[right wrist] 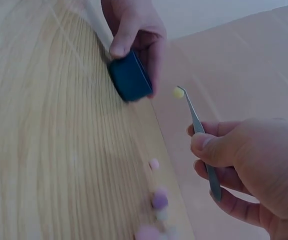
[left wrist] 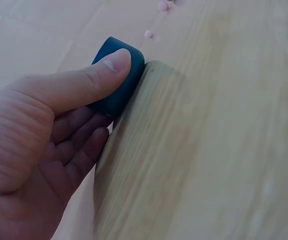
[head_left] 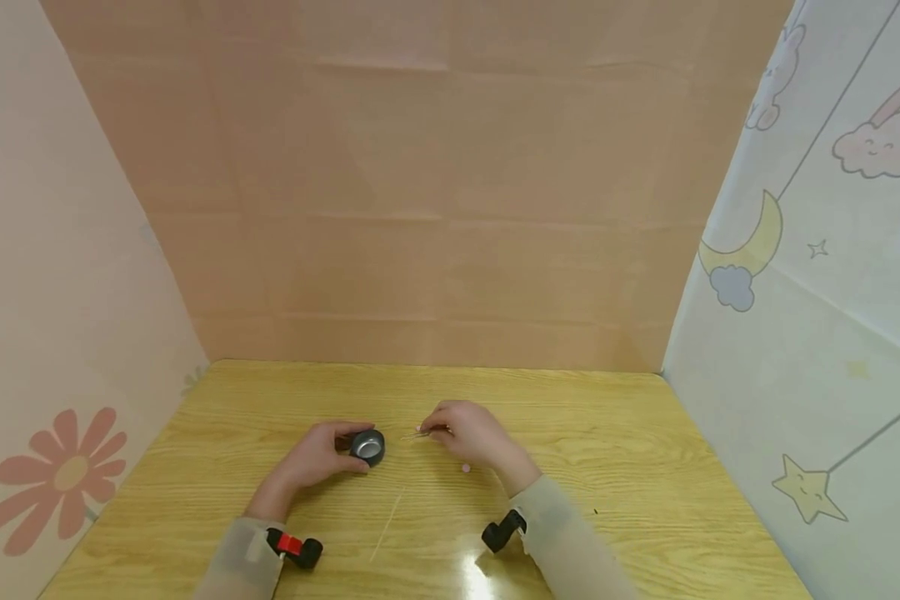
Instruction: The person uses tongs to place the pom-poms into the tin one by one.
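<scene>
My left hand grips a small dark teal cup with a silvery inside, thumb on one side and fingers on the other. In the left wrist view the cup stands at or just over the wooden surface; contact is hard to tell. To its right, my right hand pinches metal tweezers with a bent tip. A little yellow ball sits at that tip, apart from the cup. The cup's interior is hidden in both wrist views.
Several small balls lie on the wooden table around my right hand, among them a pink ball and a purple ball. A tiny dark speck lies farther right. A brown backdrop rises behind the table, between patterned side walls.
</scene>
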Available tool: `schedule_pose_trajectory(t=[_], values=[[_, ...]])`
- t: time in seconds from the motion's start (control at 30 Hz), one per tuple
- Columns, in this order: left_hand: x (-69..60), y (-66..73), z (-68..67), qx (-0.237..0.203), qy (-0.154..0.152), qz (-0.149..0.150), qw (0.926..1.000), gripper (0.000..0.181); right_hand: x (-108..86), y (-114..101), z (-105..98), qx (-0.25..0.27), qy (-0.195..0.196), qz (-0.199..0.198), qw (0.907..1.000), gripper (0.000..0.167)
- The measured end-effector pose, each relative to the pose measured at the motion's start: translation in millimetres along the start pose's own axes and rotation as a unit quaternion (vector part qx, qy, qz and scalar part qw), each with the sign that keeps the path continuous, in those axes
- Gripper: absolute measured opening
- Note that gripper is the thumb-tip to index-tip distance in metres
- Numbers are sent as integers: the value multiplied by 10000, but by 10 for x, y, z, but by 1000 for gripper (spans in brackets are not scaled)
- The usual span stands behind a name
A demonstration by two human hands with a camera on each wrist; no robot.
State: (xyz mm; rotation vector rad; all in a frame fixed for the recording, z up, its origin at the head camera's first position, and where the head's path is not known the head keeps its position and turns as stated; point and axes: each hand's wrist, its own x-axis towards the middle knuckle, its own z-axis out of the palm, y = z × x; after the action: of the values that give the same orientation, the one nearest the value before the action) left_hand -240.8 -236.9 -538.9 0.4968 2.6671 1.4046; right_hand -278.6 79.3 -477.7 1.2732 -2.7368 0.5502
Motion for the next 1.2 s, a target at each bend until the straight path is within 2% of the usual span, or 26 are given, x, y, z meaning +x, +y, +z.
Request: schedule_pose_trajectory(t=[0.23, 0.43, 0.77, 1.2], values=[[9, 2, -3, 1, -9, 40, 10000, 67, 259, -160, 183, -97, 4, 85, 9999, 18], [18, -4, -1, -14, 35, -84, 10000, 67, 389, -263, 322, -301, 58, 152, 9994, 19], [8, 6, -4, -95, -41, -57, 9999, 67, 437, -311, 433, -395, -37, 425, 9983, 19], [-22, 43, -5, -102, -47, -118, 9999, 69, 429, -364, 413, -505, -167, 326, 9980, 22]])
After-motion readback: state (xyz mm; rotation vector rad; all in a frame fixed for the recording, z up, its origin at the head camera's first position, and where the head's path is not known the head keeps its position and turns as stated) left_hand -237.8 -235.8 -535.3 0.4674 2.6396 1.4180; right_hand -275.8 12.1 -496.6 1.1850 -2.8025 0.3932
